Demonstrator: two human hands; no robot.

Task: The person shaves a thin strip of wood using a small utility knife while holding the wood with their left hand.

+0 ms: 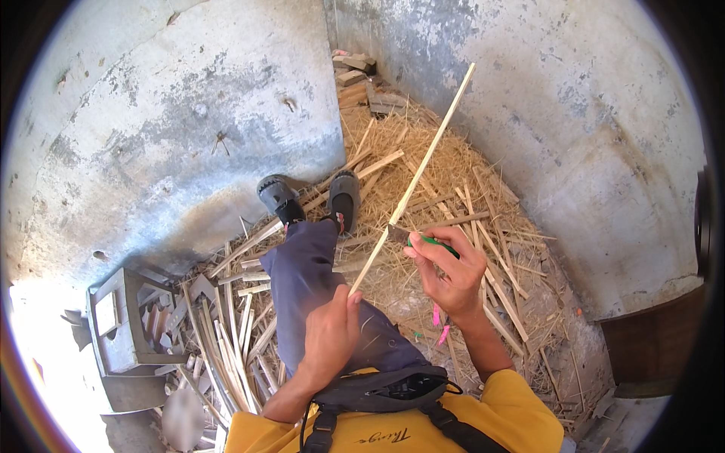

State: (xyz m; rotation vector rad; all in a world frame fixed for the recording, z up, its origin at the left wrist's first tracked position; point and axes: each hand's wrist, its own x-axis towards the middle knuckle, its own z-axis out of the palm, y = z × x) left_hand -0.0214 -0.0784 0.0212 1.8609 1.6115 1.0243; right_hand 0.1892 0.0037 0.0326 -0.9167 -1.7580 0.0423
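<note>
My left hand [330, 332] is closed round the lower end of a long, thin, pale wooden stick [430, 153], which slants up and away to the right. In my right hand [455, 275] is a green-handled knife [432, 243], gripped between thumb and fingers. Its short, flat, dark blade meets the stick a little below the middle, at a spot where the wood looks nicked or bent. Part of the knife's handle is hidden by my fingers.
Straw shavings [400, 181] and scattered wooden strips [498, 283] cover the floor. More strips [234, 351] lie by my left leg, beside a grey box-like frame [121, 325]. Worn plaster walls [249, 98] rise on both sides. Several wood blocks [353, 68] sit in the far corner.
</note>
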